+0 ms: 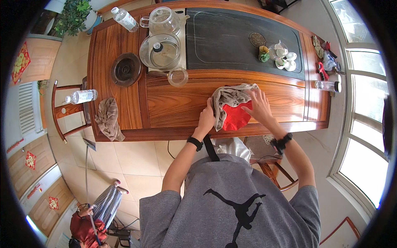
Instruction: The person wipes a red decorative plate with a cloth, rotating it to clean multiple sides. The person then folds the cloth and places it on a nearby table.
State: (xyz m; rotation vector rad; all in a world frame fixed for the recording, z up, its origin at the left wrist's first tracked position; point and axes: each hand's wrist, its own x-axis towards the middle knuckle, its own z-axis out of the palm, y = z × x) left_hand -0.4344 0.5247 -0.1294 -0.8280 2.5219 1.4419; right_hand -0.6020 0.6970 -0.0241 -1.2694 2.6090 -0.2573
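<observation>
In front of me, over the near part of the wooden tea table, a grey-brown cloth point(228, 94) partly covers a shiny red round object point(237, 117). Its exact kind is hard to tell under the cloth. My left hand point(206, 120) grips the cloth at its left edge, with some fingers hidden. On the right side, my right hand point(261, 104) has its fingers spread, the fingertips at the cloth and the thumb over the red surface.
A glass teapot point(163, 20), a lidded glass pot point(161, 52), a dark round dish point(126, 69) and a second cloth point(108, 119) occupy the left. White figurines point(285, 60) stand on the black stone tray point(223, 40). A bottle point(81, 96) lies at the left edge. A person point(88, 226) holds a long-handled tool.
</observation>
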